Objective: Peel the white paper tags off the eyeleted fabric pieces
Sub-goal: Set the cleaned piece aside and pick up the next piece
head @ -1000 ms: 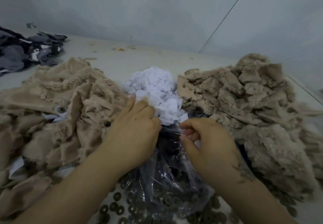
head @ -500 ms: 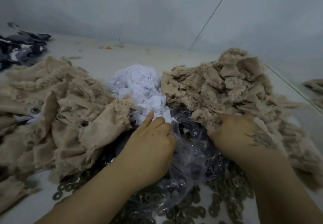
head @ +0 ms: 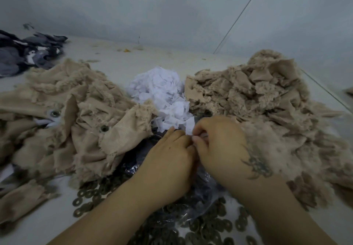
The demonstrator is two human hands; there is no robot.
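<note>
Both hands meet at centre: right hand [head: 219, 145] pinches a white tag [head: 190, 127]; left hand [head: 170, 158] is curled against it, probably holding the fabric piece, hidden under the fingers. Paper pile [head: 158, 90] sits just beyond for easy dropping. Tagged fabric [head: 63, 115] left, stripped heap [head: 267, 95] right, likely sorted. Eyelets [head: 210, 227] on table [head: 114, 63].

tag [head: 189, 126]: small white paper slip, upright at frame centre, pinched between both hands | tag pile [head: 159, 92]: crumpled white scraps, heaped above centre between two fabric heaps | left fabric [head: 76, 118]: beige frayed pieces, metal eyelets showing, mid-left | right fabric [head: 267, 99]: beige frayed heap, mid-right
</note>
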